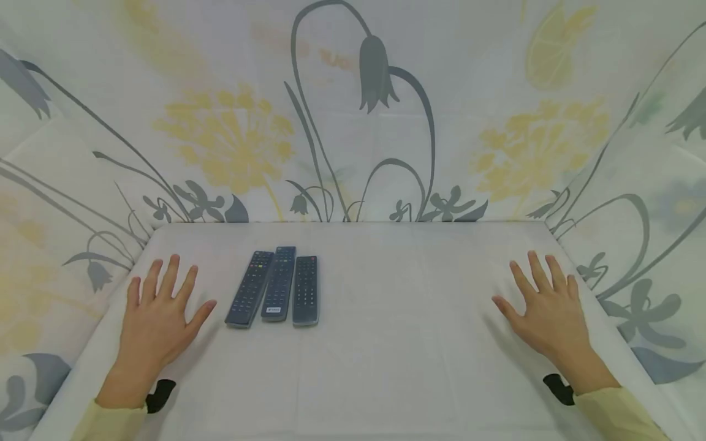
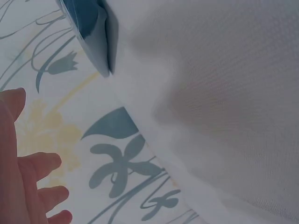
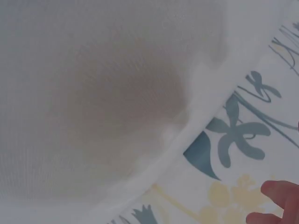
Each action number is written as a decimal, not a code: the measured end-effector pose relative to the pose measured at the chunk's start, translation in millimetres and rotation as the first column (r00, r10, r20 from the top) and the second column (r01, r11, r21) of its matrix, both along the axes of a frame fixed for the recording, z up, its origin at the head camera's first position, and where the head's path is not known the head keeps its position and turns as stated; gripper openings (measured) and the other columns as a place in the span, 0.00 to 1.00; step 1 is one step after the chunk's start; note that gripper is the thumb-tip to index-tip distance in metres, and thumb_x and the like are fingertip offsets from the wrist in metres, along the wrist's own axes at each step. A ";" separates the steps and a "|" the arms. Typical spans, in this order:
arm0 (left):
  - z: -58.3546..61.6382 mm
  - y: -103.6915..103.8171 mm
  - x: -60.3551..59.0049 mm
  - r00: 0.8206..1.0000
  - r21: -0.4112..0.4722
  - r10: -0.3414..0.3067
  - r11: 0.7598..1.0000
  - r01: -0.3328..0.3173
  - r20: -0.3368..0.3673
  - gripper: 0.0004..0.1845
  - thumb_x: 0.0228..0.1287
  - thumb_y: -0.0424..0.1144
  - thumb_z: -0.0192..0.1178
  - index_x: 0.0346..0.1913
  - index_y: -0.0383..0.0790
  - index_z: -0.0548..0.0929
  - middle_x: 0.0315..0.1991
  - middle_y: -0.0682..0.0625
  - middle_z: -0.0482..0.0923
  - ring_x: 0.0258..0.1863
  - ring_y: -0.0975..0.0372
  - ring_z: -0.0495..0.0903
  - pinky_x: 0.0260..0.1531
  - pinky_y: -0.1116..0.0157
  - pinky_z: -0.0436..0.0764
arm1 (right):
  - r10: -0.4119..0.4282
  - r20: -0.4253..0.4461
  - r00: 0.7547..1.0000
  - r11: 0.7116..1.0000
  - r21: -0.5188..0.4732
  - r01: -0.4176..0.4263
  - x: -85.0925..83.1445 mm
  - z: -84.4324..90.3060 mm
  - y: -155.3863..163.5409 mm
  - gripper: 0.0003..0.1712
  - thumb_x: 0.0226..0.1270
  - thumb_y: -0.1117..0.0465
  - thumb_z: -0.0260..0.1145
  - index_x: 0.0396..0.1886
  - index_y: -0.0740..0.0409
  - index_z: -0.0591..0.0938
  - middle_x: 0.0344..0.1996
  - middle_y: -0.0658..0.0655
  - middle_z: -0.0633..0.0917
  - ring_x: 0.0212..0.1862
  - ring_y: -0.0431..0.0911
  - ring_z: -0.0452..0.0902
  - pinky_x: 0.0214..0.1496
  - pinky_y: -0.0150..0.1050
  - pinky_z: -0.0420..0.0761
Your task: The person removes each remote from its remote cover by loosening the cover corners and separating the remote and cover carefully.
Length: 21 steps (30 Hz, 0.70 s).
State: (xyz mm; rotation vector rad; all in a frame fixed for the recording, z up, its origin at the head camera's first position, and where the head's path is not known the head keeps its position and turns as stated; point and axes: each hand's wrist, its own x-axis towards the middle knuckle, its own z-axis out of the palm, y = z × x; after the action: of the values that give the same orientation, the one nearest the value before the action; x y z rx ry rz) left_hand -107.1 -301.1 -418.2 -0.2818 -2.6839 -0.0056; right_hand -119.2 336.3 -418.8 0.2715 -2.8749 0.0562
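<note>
Three dark remote controls lie side by side on the white table, left of its middle. The left remote (image 1: 250,289) slants, the middle remote (image 1: 279,283) tilts slightly and bears a white label, and the right remote (image 1: 306,290) is shorter and nearly straight. My left hand (image 1: 157,324) is left of them, fingers spread and holding nothing; its thumb tip is nearest the left remote, apart from it. Far to the right, my right hand (image 1: 548,315) also has spread fingers and holds nothing. Fingers (image 2: 42,165) of the left hand show in its wrist view, and fingertips (image 3: 275,191) in the right one.
The white tabletop (image 1: 397,343) spreads between the hands. Cloth with grey and yellow flower prints (image 1: 375,153) rises behind it and along both sides. A black strap piece (image 1: 160,395) sits at the left wrist, another black piece (image 1: 559,389) at the right.
</note>
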 end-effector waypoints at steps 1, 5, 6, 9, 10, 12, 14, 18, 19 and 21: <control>-0.4 0.3 0.0 1.000 0.000 -0.008 1.000 0.008 -0.012 0.50 0.68 0.76 0.28 0.67 0.33 0.72 0.72 0.31 0.59 0.73 0.39 0.52 0.66 0.35 0.49 | 0.011 -0.007 1.000 1.000 -0.008 -0.011 -0.1 -1.4 -1.1 0.44 0.71 0.37 0.58 0.76 0.60 0.62 0.77 0.69 0.52 0.78 0.63 0.32 0.69 0.72 0.40; -1.3 2.9 0.3 0.999 0.010 -0.035 0.999 0.035 -0.030 0.44 0.70 0.70 0.37 0.64 0.32 0.75 0.69 0.30 0.64 0.69 0.38 0.57 0.64 0.35 0.53 | 0.051 -0.039 0.998 0.998 -0.042 -0.053 2.2 -6.1 -6.2 0.40 0.70 0.42 0.61 0.72 0.62 0.68 0.72 0.72 0.62 0.74 0.67 0.49 0.69 0.69 0.50; -1.4 3.8 0.7 0.999 0.015 -0.035 0.999 0.035 -0.021 0.40 0.70 0.66 0.43 0.64 0.32 0.75 0.68 0.30 0.65 0.68 0.38 0.59 0.64 0.35 0.54 | 0.057 -0.045 0.997 0.997 -0.051 -0.059 3.1 -7.2 -7.7 0.39 0.70 0.44 0.63 0.71 0.63 0.69 0.70 0.73 0.64 0.72 0.68 0.53 0.68 0.69 0.53; -1.5 6.4 2.4 0.999 0.038 -0.036 0.999 0.036 0.001 0.32 0.65 0.54 0.57 0.63 0.32 0.76 0.66 0.30 0.68 0.65 0.38 0.63 0.63 0.35 0.57 | 0.059 -0.054 0.997 0.994 -0.084 -0.063 2.8 -11.0 -13.0 0.36 0.67 0.48 0.66 0.68 0.64 0.73 0.67 0.73 0.69 0.67 0.69 0.61 0.61 0.67 0.65; -1.8 7.5 2.7 0.999 0.050 -0.042 0.998 0.042 -0.003 0.31 0.63 0.51 0.60 0.63 0.32 0.77 0.65 0.30 0.69 0.64 0.38 0.65 0.62 0.36 0.59 | 0.056 -0.054 0.997 0.994 -0.095 -0.061 2.9 -12.4 -14.9 0.35 0.66 0.50 0.67 0.67 0.64 0.74 0.66 0.73 0.71 0.65 0.69 0.63 0.58 0.67 0.69; -2.1 10.2 2.8 0.997 0.074 -0.064 0.995 0.066 -0.029 0.29 0.60 0.46 0.64 0.61 0.32 0.79 0.62 0.31 0.73 0.60 0.38 0.70 0.60 0.37 0.63 | 0.044 -0.037 0.998 0.990 -0.130 -0.048 3.6 -14.5 -19.8 0.33 0.66 0.52 0.67 0.66 0.63 0.75 0.65 0.71 0.72 0.63 0.68 0.66 0.53 0.67 0.72; -2.4 13.2 2.5 0.993 0.102 -0.092 0.990 0.099 -0.069 0.27 0.58 0.43 0.65 0.59 0.31 0.80 0.59 0.31 0.76 0.56 0.38 0.74 0.58 0.39 0.67 | 0.042 -0.021 0.999 0.984 -0.171 -0.045 3.5 -15.9 -26.0 0.31 0.66 0.54 0.68 0.65 0.63 0.75 0.65 0.71 0.73 0.62 0.68 0.67 0.50 0.67 0.74; -3.6 20.4 1.5 0.988 0.156 -0.111 0.980 0.127 -0.111 0.25 0.57 0.40 0.67 0.56 0.31 0.83 0.54 0.32 0.80 0.50 0.38 0.79 0.53 0.42 0.74 | 0.066 -0.001 0.998 0.965 -0.253 -0.064 1.5 -16.1 -41.2 0.29 0.66 0.57 0.68 0.65 0.63 0.76 0.64 0.69 0.75 0.60 0.68 0.70 0.51 0.67 0.74; -3.8 22.2 1.5 0.989 0.170 -0.106 0.978 0.123 -0.107 0.24 0.57 0.39 0.67 0.56 0.31 0.83 0.54 0.33 0.81 0.49 0.38 0.79 0.52 0.42 0.75 | 0.078 0.003 0.997 0.959 -0.273 -0.074 0.6 -16.1 -45.3 0.29 0.66 0.58 0.68 0.65 0.63 0.76 0.63 0.69 0.75 0.60 0.68 0.71 0.52 0.66 0.74; -4.2 25.5 1.5 0.991 0.192 -0.095 0.975 0.112 -0.096 0.23 0.57 0.39 0.67 0.55 0.32 0.84 0.53 0.34 0.81 0.48 0.39 0.80 0.49 0.42 0.76 | 0.104 0.023 0.994 0.946 -0.311 -0.092 -1.7 -16.7 -53.6 0.29 0.66 0.59 0.67 0.66 0.63 0.76 0.63 0.68 0.76 0.61 0.67 0.71 0.55 0.65 0.73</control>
State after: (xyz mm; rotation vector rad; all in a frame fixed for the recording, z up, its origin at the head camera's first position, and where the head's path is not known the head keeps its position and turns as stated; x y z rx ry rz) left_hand -105.6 -275.6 -422.4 -0.3507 -2.5550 -0.2839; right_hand -120.9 282.7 -435.5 0.3533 -2.8324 0.5312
